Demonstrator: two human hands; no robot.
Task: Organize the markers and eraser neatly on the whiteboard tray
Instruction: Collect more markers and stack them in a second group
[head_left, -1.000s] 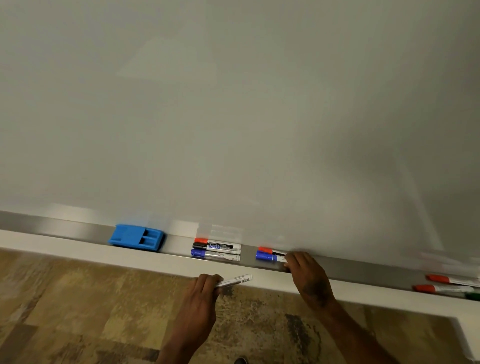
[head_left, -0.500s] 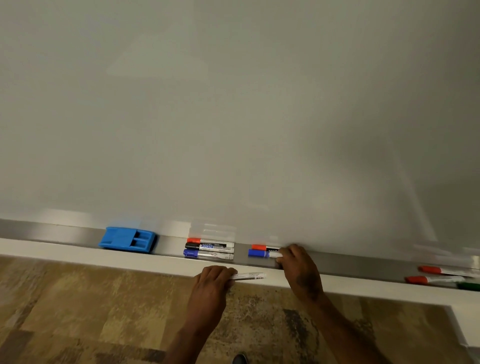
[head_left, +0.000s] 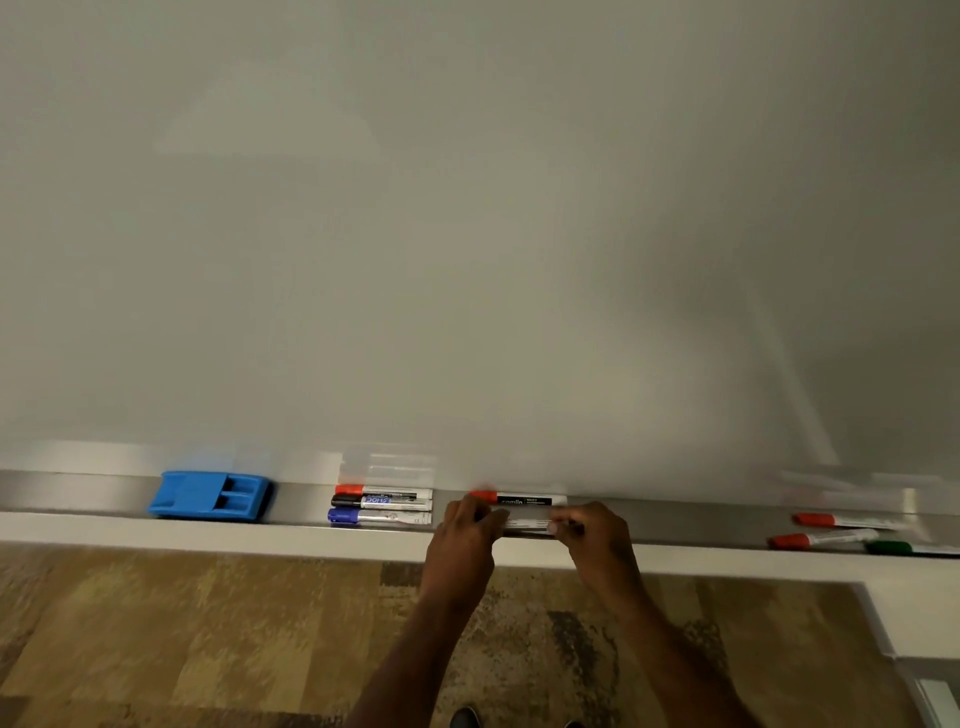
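A blue eraser (head_left: 210, 495) lies at the left of the metal whiteboard tray (head_left: 701, 525). Right of it a red-capped marker (head_left: 384, 490), a black-capped marker (head_left: 382, 502) and a blue-capped marker (head_left: 379, 516) lie side by side. Further right a red-capped marker with a black label (head_left: 519, 499) lies at the back of the tray. In front of it my left hand (head_left: 465, 530) and my right hand (head_left: 592, 532) hold the two ends of white marker bodies (head_left: 527, 522) on the tray; their caps are hidden.
At the tray's right end lie two red-capped markers (head_left: 831, 520) (head_left: 815, 539) and a green-capped marker (head_left: 904, 548). The whiteboard (head_left: 467, 234) rises behind the tray. Below is patterned brown carpet (head_left: 182, 634), with a white frame corner (head_left: 893, 613) at the lower right.
My left hand has risen from below the tray edge and brought its white marker onto the tray, next to the markers under my right hand. The blue cap there is now covered.
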